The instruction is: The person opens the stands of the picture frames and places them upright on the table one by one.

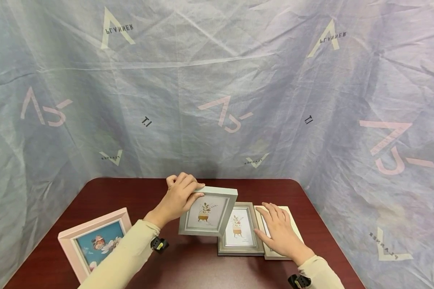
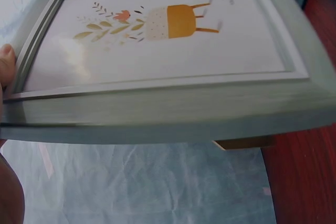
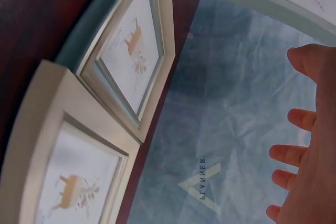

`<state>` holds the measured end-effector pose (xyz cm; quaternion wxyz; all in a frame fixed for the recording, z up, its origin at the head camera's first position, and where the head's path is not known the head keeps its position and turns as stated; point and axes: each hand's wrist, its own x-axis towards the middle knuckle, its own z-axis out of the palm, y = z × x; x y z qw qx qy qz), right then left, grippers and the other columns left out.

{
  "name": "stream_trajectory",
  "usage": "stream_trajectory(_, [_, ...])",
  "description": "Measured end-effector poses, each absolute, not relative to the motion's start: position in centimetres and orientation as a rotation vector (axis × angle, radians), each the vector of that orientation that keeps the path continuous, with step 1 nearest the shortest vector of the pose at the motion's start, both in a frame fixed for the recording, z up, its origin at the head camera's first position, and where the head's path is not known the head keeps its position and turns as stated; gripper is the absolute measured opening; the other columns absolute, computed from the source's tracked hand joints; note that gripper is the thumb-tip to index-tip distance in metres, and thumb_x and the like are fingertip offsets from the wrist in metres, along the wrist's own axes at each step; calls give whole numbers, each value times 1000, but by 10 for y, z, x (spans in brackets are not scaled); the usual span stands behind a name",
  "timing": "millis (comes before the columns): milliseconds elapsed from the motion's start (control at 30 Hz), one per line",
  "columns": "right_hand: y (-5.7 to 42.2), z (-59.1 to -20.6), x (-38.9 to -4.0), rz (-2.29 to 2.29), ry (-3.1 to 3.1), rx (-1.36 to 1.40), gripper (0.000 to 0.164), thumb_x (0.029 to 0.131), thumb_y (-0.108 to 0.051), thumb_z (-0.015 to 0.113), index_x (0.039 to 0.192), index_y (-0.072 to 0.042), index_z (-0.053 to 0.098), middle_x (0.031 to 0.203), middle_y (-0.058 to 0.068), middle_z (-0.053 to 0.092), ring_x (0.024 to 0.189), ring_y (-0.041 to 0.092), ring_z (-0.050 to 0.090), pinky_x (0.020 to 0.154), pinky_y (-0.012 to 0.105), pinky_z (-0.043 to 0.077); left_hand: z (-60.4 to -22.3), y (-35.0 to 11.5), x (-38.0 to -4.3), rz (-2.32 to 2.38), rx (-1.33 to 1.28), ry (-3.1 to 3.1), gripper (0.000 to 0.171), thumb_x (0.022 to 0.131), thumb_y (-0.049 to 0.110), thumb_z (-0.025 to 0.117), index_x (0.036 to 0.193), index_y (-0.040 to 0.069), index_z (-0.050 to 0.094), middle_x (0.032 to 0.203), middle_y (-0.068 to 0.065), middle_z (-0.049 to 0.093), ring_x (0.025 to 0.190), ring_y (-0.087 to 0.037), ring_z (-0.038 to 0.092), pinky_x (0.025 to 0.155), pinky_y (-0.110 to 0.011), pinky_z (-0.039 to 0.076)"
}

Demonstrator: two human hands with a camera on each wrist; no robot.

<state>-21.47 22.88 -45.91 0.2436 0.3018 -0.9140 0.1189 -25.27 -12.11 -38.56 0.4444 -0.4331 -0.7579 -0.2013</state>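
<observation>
My left hand (image 1: 181,196) grips the upper left corner of a pale green picture frame (image 1: 232,208), thumb on the front. That frame is tilted and raised off the table; its picture shows a plant in a legged orange pot, also seen close in the left wrist view. My right hand (image 1: 280,230) is spread above a cream picture frame (image 1: 293,224), fingers apart and holding nothing. In the right wrist view a gap shows between the fingers and the frames. Between the hands a beige-grey picture frame (image 1: 258,247) lies against the cream one, partly behind the green one.
A pink picture frame (image 1: 68,241) with a blue flower picture is at the left, partly hidden by my left sleeve (image 1: 126,257). All this is on a dark red table (image 1: 148,192). Grey printed cloth (image 1: 181,100) hangs around the back and sides.
</observation>
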Motion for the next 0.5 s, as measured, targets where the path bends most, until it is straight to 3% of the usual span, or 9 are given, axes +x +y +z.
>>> stream_trajectory(500, [221, -475, -206, 383, -2464, 829, 56, 85, -30, 71, 132, -4, 55, 134, 21, 48, 122, 44, 43, 92, 61, 30, -392, -115, -257, -594, -987, -1909, 39, 104, 40, 45, 99, 7, 67, 93, -2, 57, 88, -24, 46, 75, -51, 19])
